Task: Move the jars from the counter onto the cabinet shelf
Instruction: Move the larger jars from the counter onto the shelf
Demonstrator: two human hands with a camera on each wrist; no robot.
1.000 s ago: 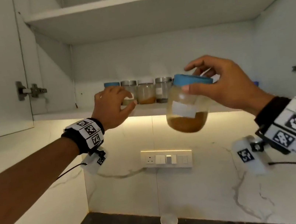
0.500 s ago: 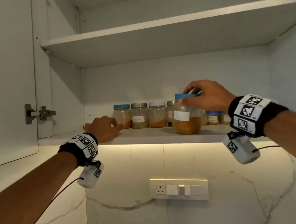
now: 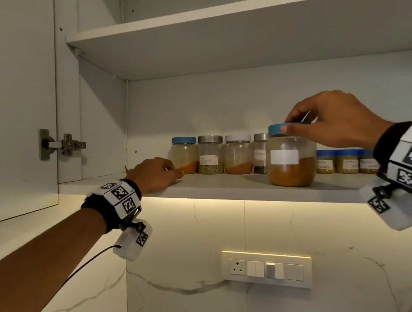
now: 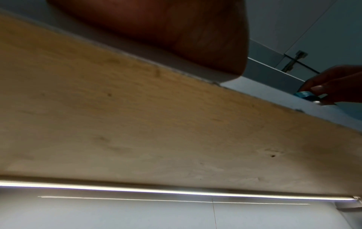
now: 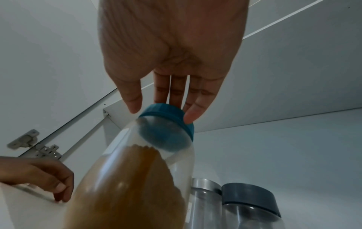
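Jar: I am setting the big jar (image 3: 291,158) down; half a second ago it was just reaching the shelf (image 3: 230,183), now it is standing there, in front of the row.
Right hand (image 3: 334,119): fingers are curling round the blue lid (image 5: 166,114), gripping it.
Left hand (image 3: 154,175): loosely curled, holding nothing, resting on the shelf edge.
Meaning: I am judging this jar delivered; release comes next.
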